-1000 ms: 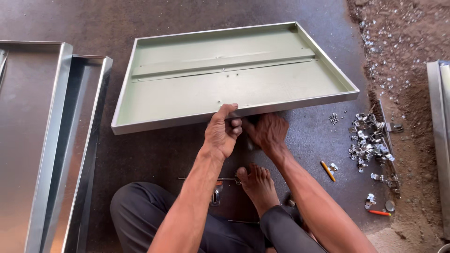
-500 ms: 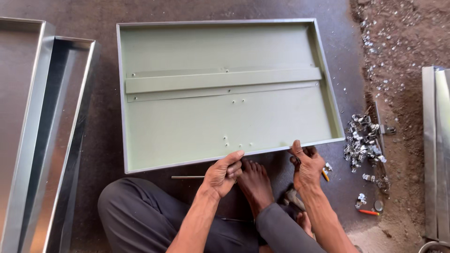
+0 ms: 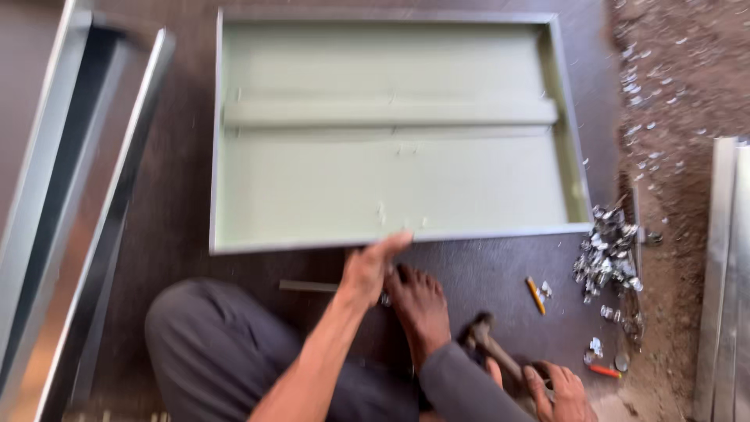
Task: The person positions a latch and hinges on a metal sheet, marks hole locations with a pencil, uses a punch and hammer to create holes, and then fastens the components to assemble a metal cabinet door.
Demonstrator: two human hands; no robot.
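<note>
The pale green tray [image 3: 391, 180] now lies flat on the dark floor [image 3: 484, 273], no longer tilted up as a second ago. Your left hand [image 3: 367, 270] rests open-fingered on its near rim, steadying it. Your right hand [image 3: 558, 391] has left the tray and now clenches the hammer [image 3: 492, 348] handle beside your foot [image 3: 418, 305].

Right hand [image 3: 558, 391] cut off below
</note>
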